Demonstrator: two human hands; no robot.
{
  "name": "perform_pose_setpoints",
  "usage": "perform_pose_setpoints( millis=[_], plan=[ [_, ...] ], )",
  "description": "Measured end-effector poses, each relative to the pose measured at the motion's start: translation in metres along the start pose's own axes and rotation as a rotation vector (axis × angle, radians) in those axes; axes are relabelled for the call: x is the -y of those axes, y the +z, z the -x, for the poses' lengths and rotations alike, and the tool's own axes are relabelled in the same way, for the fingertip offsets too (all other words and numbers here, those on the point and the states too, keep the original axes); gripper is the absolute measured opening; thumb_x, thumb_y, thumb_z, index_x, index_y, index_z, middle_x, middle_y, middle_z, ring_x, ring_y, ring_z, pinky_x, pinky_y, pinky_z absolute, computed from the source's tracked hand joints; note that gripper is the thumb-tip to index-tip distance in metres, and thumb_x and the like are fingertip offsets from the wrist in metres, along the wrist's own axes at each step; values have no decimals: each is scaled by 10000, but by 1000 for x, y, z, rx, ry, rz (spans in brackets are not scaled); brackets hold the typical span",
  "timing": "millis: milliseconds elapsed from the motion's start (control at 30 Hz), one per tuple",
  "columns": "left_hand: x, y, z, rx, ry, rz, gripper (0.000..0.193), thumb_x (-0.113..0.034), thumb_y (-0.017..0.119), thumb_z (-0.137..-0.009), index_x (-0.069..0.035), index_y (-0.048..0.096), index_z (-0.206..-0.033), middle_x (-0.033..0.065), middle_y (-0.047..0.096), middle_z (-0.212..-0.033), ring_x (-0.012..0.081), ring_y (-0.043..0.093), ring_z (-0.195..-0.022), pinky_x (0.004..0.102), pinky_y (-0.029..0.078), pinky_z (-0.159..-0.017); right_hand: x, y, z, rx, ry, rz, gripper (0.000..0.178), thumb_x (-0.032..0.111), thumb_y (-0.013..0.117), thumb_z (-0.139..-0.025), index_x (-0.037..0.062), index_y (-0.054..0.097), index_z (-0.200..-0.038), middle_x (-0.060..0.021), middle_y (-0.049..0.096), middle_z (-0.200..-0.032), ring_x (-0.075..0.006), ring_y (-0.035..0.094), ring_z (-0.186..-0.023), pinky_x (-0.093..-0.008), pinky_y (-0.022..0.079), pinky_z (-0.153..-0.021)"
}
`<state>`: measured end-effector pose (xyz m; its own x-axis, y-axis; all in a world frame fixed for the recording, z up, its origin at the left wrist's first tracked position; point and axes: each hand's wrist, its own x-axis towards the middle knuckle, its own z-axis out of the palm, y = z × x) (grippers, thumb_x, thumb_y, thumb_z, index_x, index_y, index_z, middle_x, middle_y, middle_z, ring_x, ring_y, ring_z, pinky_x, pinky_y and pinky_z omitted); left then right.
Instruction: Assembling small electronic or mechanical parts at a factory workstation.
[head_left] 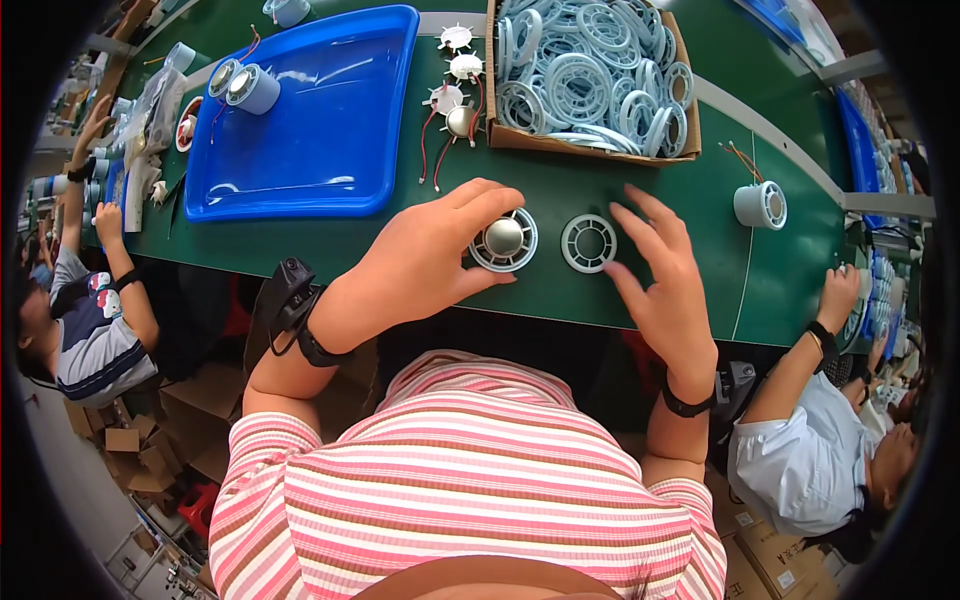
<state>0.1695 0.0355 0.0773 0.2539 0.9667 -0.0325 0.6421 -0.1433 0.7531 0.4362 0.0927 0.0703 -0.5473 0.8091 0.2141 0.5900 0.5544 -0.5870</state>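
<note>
My left hand (425, 245) grips a round pale-blue housing (530, 242) from its left side, thumb below and fingers above. A silver domed metal disc (503, 237) sits in the middle of its spokes. To its right, a flat pale-blue slotted ring (589, 243) lies on the green table. My right hand (660, 255) is open around the ring's right side, fingers spread and curved. Its thumb tip is close to the ring's edge; whether it touches I cannot tell.
Beyond my hands stands a cardboard box (597, 148) full of pale-blue rings. Left of it lie several white spoked parts (446, 98) with red wires. A blue tray (300, 150) holds two cylindrical units (252, 90). Another wired unit (760, 205) stands at right. Co-workers sit on both sides.
</note>
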Motion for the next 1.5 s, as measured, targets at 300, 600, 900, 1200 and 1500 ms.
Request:
perform_pose_setpoints(
  millis=[300,600,900,1200,1500],
  plan=[
    [6,14,6,-61,-114,175,668,-122,863,-755,-104,522,-1330,83,608,-1265,266,685,-900,337,561,-730,-7,17,0,-9,0,-246,636,71,828,-742,56,596,-1334,-152,560,-1397,-357,521,-1269,-443,411,-1090],
    [-1,9,0,141,-417,797,712,-26,802,-816,-93,471,-1442,73,632,-1229,116,675,-891,261,565,-697,0,19,-1,22,-76,-241,696,29,849,-692,44,594,-1340,-150,574,-1245,-314,585,-1157,-382,486,-985],
    [1,33,-6,153,-331,913,694,53,728,-828,-70,477,-1463,46,645,-1198,83,653,-933,223,560,-693,37,32,-10,-14,-120,-301,651,21,864,-668,36,647,-1282,-126,565,-1196,-276,599,-1083,-352,513,-897],
    [17,21,-7,319,-209,1149,659,-15,708,-889,-30,450,-1495,82,596,-1324,132,617,-1147,260,585,-857,41,22,-14,104,-53,-298,671,42,883,-668,66,652,-1297,-107,558,-1123,-264,593,-1018,-349,512,-856],
    [17,16,-9,318,-409,1345,608,-138,710,-955,-30,460,-1499,97,579,-1364,193,625,-1187,318,582,-971,39,27,-15,70,-58,-318,661,51,885,-655,63,658,-1275,-103,558,-1106,-261,587,-1005,-335,504,-847]
  ],
)
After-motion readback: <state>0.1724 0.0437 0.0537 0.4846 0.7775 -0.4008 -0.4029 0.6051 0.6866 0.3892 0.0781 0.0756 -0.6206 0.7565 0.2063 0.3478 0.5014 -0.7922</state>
